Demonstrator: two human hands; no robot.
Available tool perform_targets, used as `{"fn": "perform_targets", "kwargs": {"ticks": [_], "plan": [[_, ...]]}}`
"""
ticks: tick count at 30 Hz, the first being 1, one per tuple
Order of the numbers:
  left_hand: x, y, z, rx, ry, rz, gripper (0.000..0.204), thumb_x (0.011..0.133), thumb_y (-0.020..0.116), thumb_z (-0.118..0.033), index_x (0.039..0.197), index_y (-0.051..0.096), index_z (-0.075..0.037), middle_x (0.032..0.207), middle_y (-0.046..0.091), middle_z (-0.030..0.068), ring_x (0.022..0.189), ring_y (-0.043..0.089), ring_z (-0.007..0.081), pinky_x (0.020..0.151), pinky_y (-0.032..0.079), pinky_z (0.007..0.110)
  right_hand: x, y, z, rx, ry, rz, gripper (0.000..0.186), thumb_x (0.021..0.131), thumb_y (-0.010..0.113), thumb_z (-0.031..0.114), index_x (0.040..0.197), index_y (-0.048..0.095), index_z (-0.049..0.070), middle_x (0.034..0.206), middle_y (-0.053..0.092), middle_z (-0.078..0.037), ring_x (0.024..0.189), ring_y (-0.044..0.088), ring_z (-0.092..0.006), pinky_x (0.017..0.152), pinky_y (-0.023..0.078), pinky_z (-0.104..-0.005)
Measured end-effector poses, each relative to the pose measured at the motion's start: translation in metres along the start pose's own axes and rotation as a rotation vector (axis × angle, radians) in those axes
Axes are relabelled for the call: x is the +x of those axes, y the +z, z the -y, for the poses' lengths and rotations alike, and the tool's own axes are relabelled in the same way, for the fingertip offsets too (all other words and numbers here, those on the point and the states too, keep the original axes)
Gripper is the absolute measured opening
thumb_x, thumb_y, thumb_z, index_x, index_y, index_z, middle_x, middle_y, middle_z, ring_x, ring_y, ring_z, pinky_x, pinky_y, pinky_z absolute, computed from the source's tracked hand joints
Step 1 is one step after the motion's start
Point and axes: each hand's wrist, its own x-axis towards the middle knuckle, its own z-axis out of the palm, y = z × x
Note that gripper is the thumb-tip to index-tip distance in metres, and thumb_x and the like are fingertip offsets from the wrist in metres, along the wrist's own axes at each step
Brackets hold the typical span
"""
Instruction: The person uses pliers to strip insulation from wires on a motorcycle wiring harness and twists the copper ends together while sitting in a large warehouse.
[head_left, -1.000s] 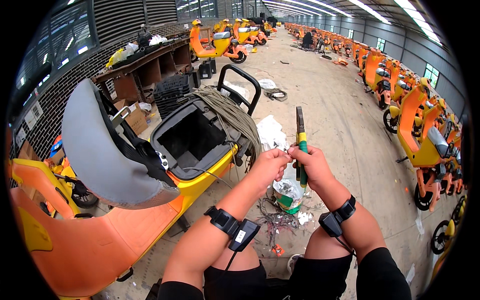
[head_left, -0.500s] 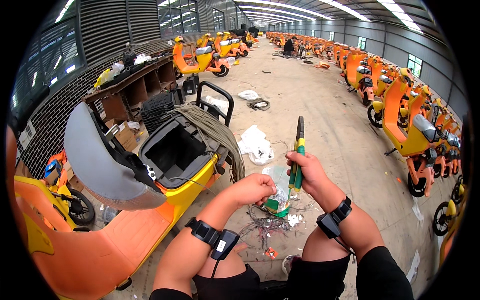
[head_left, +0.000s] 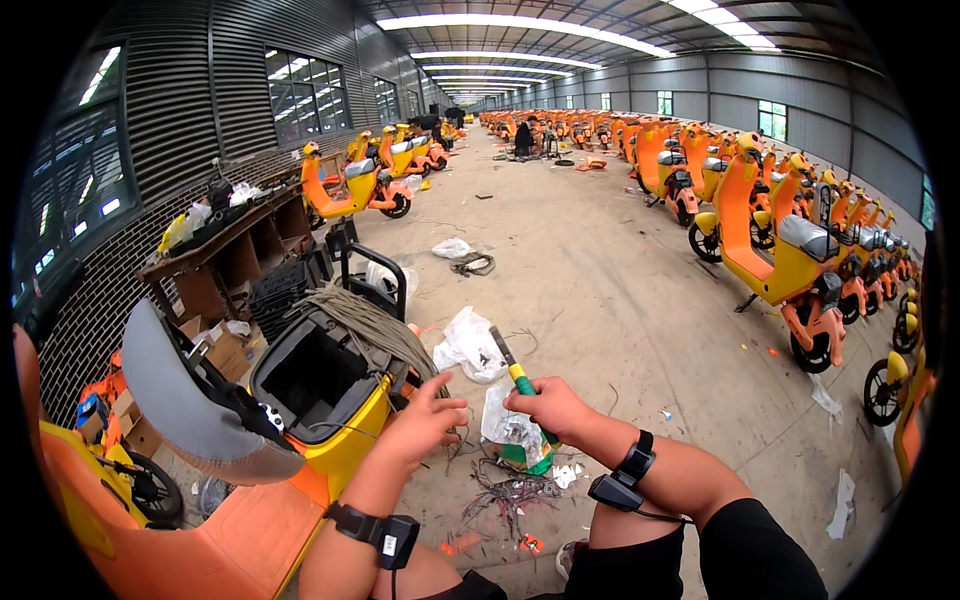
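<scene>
The right hand [head_left: 548, 405] is closed around a screwdriver [head_left: 517, 372] with a green and yellow handle, its dark shaft angled up and away from the person. The left hand [head_left: 425, 425] is just left of the screwdriver, fingers [head_left: 447, 404] spread, not touching it. Left of the screwdriver stands a yellow scooter [head_left: 330, 420] with its seat [head_left: 190, 400] raised and its storage compartment [head_left: 312, 372] exposed. A tangle of wires [head_left: 505, 492] lies on the floor [head_left: 620, 290] below the screwdriver.
</scene>
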Motion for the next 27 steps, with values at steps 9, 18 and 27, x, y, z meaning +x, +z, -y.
{"fn": "perform_targets", "kwargs": {"ticks": [9,18,27], "plan": [[-0.046,-0.005,-0.098,-0.324,0.413,-0.418,0.069,0.083,0.051,0.008,0.148,0.030,-0.006,0.095,0.065,0.0146,0.071,0.063,0.0163,0.062,0.050,0.026,0.003,-0.004,0.003,0.042,0.067,-0.019,0.021,0.080,0.075,0.020,0.075,0.066,0.002,0.062,0.054,0.000,0.055,0.046,-0.0092,0.050,0.037,-0.0317],[0.004,-0.025,-0.050,-0.064,-0.063,-0.094,0.031,0.091,0.056,-0.010,0.119,0.057,0.003,0.097,0.069,0.0120,0.079,0.066,0.0187,0.069,0.053,0.031,0.000,0.003,0.009,0.117,0.035,0.033,0.020,0.081,0.075,0.022,0.076,0.067,0.005,0.064,0.054,0.002,0.055,0.046,-0.0082,0.049,0.036,-0.0280],[0.036,-0.001,0.027,-0.058,-0.177,0.324,0.035,0.105,0.042,-0.027,0.117,0.059,0.002,0.113,0.067,0.0148,0.100,0.067,0.0211,0.090,0.052,0.033,-0.002,0.015,0.006,0.040,-0.142,0.128,0.016,0.083,0.072,0.019,0.081,0.069,0.003,0.070,0.059,0.001,0.065,0.051,-0.0083,0.059,0.042,-0.0279]]}}
